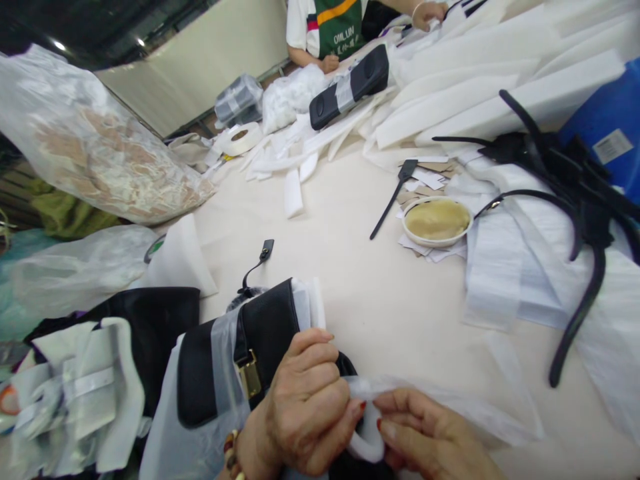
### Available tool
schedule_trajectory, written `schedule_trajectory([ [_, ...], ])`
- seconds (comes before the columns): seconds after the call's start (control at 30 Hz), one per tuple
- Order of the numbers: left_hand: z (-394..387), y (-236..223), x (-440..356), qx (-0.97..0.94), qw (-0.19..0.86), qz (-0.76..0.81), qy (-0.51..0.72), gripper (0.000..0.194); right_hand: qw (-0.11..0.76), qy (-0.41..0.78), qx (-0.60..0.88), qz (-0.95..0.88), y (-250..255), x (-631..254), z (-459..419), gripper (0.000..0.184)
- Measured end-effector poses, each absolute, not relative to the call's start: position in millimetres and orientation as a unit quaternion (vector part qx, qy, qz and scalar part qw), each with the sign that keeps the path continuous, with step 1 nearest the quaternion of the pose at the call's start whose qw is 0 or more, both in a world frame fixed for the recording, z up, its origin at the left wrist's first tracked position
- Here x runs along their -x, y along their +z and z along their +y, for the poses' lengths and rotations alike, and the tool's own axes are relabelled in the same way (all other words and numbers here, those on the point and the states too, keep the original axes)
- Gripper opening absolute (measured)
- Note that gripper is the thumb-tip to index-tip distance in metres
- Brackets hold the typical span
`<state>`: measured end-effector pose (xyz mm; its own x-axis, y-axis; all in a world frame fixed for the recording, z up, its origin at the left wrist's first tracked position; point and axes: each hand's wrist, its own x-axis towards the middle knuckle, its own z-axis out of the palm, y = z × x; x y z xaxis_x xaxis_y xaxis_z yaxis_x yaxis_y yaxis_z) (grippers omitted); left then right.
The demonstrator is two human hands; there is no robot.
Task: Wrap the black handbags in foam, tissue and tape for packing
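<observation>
A black handbag (270, 320) with a gold clasp lies at the lower middle, a translucent band around its flap and white padding beneath. My left hand (310, 407) is closed in front of it, thumb and fingers gripping a white wrapping strip (370, 440) that curls into a loop. From the right, my right hand (425, 433) pinches the same strip. Black material shows behind and under the fingers; how the strip runs around it is partly hidden. A thin translucent sheet (480, 407) trails off to the right behind my right hand.
Beyond the bag lies a small black buckled strap (257, 263). A dish of yellowish paste (437, 221), another strap tab (397, 193) and a pile of black straps (565, 180) are right. White foam sheets (480, 87) and a wrapped black bag (350, 87) lie farther back, near another person.
</observation>
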<state>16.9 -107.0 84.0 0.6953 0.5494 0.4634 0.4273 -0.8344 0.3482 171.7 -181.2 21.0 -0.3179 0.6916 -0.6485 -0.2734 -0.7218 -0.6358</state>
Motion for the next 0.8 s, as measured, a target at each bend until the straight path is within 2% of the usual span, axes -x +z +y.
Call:
schedule_trajectory([
  [0.23, -108.6, 84.6, -17.2, -0.916, 0.109, 0.275, 0.272, 0.015, 0.319, 0.790, 0.490, -0.182, 27.7, -169.8, -170.9, 0.022],
  [0.37, -109.7, 84.8, -17.7, -0.917, 0.105, 0.276, 0.267, 0.015, 0.275, 0.760, 0.525, -0.267, 29.8, -168.0, -160.5, 0.016],
  [0.53, -108.7, 83.6, -17.7, -0.923, 0.101, 0.269, 0.256, 0.019, 0.310, 0.697, 0.524, -0.378, 32.1, -160.8, -150.6, 0.014],
  [0.8, -102.7, 79.0, -20.8, -0.943, 0.061, 0.255, 0.205, 0.028, 0.313, 0.675, 0.568, -0.352, 33.8, -151.5, -147.3, 0.005],
])
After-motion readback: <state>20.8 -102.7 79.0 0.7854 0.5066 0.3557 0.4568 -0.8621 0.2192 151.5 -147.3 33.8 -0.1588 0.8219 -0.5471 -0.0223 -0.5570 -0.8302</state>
